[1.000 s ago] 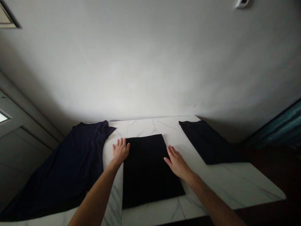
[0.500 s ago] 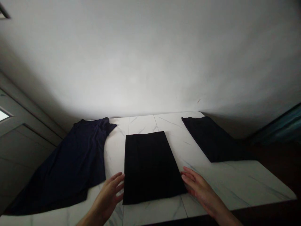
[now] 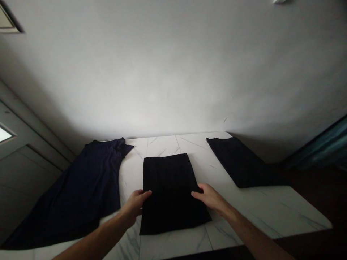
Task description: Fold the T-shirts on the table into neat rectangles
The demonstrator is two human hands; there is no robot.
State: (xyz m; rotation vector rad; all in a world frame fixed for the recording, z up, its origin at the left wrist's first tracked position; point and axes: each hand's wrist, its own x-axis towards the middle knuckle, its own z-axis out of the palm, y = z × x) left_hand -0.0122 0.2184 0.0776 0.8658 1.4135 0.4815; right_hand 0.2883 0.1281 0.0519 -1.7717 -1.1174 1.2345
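A folded black garment lies in the middle of the table, its exact kind not clear. My left hand grips its left edge, the thumb on top and the fingers underneath. On the opposite edge my right hand pinches the cloth the same way. Between the hands the fabric looks slightly raised. To the left, a dark navy shirt-like garment is spread out, hanging over the table's left side. Another folded dark garment rests at the right.
The white marble-patterned table stands against a pale wall. A grey panelled door is at the left. Bluish-green fabric shows at the far right. A framed object hangs at upper left.
Both hands have moved inward and upward from beside the black garment and closed on its side edges. The cloth lifts a little at the sides. The view has shifted slightly.
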